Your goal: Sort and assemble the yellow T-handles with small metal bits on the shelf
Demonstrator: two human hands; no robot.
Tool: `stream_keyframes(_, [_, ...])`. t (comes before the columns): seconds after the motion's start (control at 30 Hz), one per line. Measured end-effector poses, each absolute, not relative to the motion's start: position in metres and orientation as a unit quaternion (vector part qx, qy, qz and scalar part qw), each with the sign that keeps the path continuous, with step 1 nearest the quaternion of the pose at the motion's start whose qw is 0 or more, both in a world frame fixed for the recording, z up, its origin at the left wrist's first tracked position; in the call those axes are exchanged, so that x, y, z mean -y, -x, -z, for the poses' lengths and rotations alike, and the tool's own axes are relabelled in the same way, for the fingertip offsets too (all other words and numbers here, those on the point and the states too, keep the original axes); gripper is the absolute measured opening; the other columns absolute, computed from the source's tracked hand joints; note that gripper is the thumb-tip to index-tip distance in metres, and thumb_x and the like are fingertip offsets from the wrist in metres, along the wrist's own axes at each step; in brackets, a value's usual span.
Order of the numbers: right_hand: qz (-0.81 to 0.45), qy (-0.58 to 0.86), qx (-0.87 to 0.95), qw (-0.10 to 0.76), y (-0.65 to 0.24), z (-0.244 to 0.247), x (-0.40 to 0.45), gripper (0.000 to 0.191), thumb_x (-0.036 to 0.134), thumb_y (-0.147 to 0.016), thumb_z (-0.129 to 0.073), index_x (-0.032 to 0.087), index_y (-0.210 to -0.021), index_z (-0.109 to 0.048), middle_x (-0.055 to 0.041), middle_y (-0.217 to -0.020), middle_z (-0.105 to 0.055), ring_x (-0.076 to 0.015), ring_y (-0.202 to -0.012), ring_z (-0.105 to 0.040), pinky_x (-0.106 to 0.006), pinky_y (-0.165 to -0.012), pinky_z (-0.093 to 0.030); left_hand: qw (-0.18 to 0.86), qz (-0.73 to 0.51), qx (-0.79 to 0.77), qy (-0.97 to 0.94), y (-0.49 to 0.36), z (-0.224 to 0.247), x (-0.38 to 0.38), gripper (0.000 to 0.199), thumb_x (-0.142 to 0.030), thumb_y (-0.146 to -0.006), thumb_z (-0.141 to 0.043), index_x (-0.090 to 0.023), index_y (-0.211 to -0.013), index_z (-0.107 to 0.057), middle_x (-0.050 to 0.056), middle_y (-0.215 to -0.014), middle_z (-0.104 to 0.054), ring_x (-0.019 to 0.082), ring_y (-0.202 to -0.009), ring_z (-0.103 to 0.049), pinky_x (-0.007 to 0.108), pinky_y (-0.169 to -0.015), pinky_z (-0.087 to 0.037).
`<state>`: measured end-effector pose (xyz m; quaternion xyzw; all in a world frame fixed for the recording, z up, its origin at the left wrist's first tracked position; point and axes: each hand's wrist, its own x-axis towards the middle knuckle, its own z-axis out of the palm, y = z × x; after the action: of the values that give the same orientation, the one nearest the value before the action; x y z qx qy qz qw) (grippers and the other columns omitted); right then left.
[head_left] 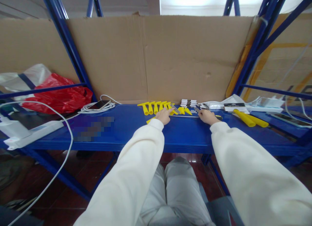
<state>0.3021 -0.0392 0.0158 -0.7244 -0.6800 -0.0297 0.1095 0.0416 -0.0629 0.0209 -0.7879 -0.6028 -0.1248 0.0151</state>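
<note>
My left hand (pixel 163 115) is on the blue tabletop (pixel 131 131), beside a row of several yellow T-shaped pieces (pixel 150 108). What its fingers hold, if anything, is too small to make out. My right hand (pixel 207 116) has its fingers closed around something small and dark, with a thin yellow-tipped object (pixel 218 116) at its outer side. Between my hands are small yellow pieces (pixel 187 111), a patch of small white bits (pixel 193 111) and a thin pale strip (pixel 184 116). Stacked white packets with black bands (pixel 188 103) lie behind them.
Two yellow handles (pixel 246 118) and a white packet (pixel 235 107) lie at the right. A white power strip (pixel 34 135), coiled cable (pixel 97 107) and red bag (pixel 58 94) are at the left. Cardboard (pixel 170 60) stands behind, between blue posts.
</note>
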Motion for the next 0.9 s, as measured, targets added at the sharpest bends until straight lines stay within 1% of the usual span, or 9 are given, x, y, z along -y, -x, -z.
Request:
stream_keyframes(0.13, [0.029, 0.709, 0.695, 0.113, -0.288, -0.019, 0.035, 0.038, 0.021, -0.107, -0.049, 0.018, -0.131, -0.08, -0.0193, -0.138, -0.077, -0.033, -0.133, -0.069, -0.044, -0.109, -0.051, 0.013, 0.129, 0.598, 0.791, -0.041, -0.02, 0.062, 0.072, -0.014, -0.103, -0.045, -0.039, -0.17, -0.049, 0.013, -0.15, -0.065, 0.032, -0.136, -0.066, 0.043, -0.109, -0.053])
stream_keyframes(0.23, [0.029, 0.703, 0.704, 0.096, -0.272, -0.024, 0.03, 0.036, 0.026, -0.107, -0.054, 0.022, -0.129, -0.082, -0.0164, -0.138, -0.077, -0.0324, -0.135, -0.068, -0.045, -0.113, -0.048, 0.017, 0.129, 0.594, 0.794, -0.041, -0.019, 0.062, 0.072, -0.014, -0.103, -0.044, -0.039, -0.17, -0.049, 0.013, -0.15, -0.066, 0.032, -0.135, -0.066, 0.043, -0.107, -0.054])
stream_keyframes(0.3, [0.028, 0.716, 0.693, 0.079, -0.26, -0.027, 0.027, 0.035, 0.032, -0.107, -0.057, 0.019, -0.13, -0.082, -0.0186, -0.138, -0.077, -0.0338, -0.137, -0.067, -0.049, -0.116, -0.045, 0.019, 0.128, 0.593, 0.795, -0.041, -0.019, 0.062, 0.072, -0.014, -0.103, -0.044, -0.038, -0.171, -0.048, 0.013, -0.15, -0.066, 0.032, -0.134, -0.066, 0.044, -0.107, -0.054])
stream_keyframes(0.37, [0.023, 0.736, 0.672, 0.072, -0.249, -0.03, 0.023, 0.04, 0.034, -0.106, -0.061, 0.014, -0.136, -0.079, -0.0232, -0.142, -0.074, -0.036, -0.141, -0.065, -0.052, -0.119, -0.043, 0.019, 0.126, 0.591, 0.797, -0.042, -0.02, 0.063, 0.071, -0.015, -0.103, -0.043, -0.037, -0.171, -0.048, 0.013, -0.15, -0.066, 0.032, -0.135, -0.066, 0.044, -0.107, -0.054])
stream_keyframes(0.5, [0.002, 0.774, 0.626, 0.095, -0.237, -0.029, 0.018, 0.049, 0.023, -0.102, -0.06, 0.009, -0.149, -0.069, -0.0279, -0.15, -0.068, -0.0369, -0.145, -0.062, -0.052, -0.118, -0.044, 0.017, 0.126, 0.59, 0.798, -0.043, -0.021, 0.066, 0.07, -0.015, -0.105, -0.043, -0.037, -0.171, -0.048, 0.014, -0.149, -0.067, 0.032, -0.135, -0.066, 0.044, -0.109, -0.054])
stream_keyframes(0.57, [-0.001, 0.776, 0.621, 0.108, -0.237, -0.025, 0.016, 0.05, 0.02, -0.101, -0.059, 0.009, -0.149, -0.069, -0.0283, -0.148, -0.069, -0.0364, -0.144, -0.064, -0.051, -0.116, -0.046, 0.015, 0.128, 0.588, 0.798, -0.043, -0.021, 0.067, 0.07, -0.016, -0.106, -0.043, -0.038, -0.171, -0.047, 0.013, -0.148, -0.067, 0.032, -0.135, -0.066, 0.044, -0.11, -0.054])
stream_keyframes(0.7, [0.008, 0.773, 0.623, 0.12, -0.244, -0.018, 0.013, 0.05, 0.019, -0.1, -0.057, 0.011, -0.148, -0.07, -0.0277, -0.143, -0.072, -0.0351, -0.139, -0.067, -0.05, -0.113, -0.048, 0.01, 0.129, 0.586, 0.8, -0.044, -0.021, 0.067, 0.07, -0.017, -0.105, -0.043, -0.039, -0.171, -0.047, 0.012, -0.149, -0.066, 0.032, -0.136, -0.066, 0.043, -0.11, -0.054])
stream_keyframes(0.8, [0.011, 0.769, 0.628, 0.119, -0.248, -0.015, 0.013, 0.048, 0.017, -0.1, -0.056, 0.011, -0.145, -0.072, -0.0262, -0.14, -0.074, -0.0335, -0.136, -0.069, -0.046, -0.11, -0.049, 0.008, 0.131, 0.586, 0.8, -0.043, -0.021, 0.066, 0.068, -0.018, -0.106, -0.042, -0.039, -0.17, -0.049, 0.012, -0.15, -0.066, 0.032, -0.136, -0.065, 0.044, -0.11, -0.053])
stream_keyframes(0.9, [0.01, 0.761, 0.637, 0.117, -0.248, -0.015, 0.016, 0.048, 0.013, -0.101, -0.054, 0.01, -0.145, -0.072, -0.0263, -0.142, -0.073, -0.0332, -0.137, -0.069, -0.042, -0.108, -0.05, 0.01, 0.128, 0.587, 0.799, -0.043, -0.02, 0.065, 0.067, -0.018, -0.106, -0.042, -0.038, -0.17, -0.05, 0.012, -0.151, -0.065, 0.032, -0.137, -0.065, 0.044, -0.112, -0.053])
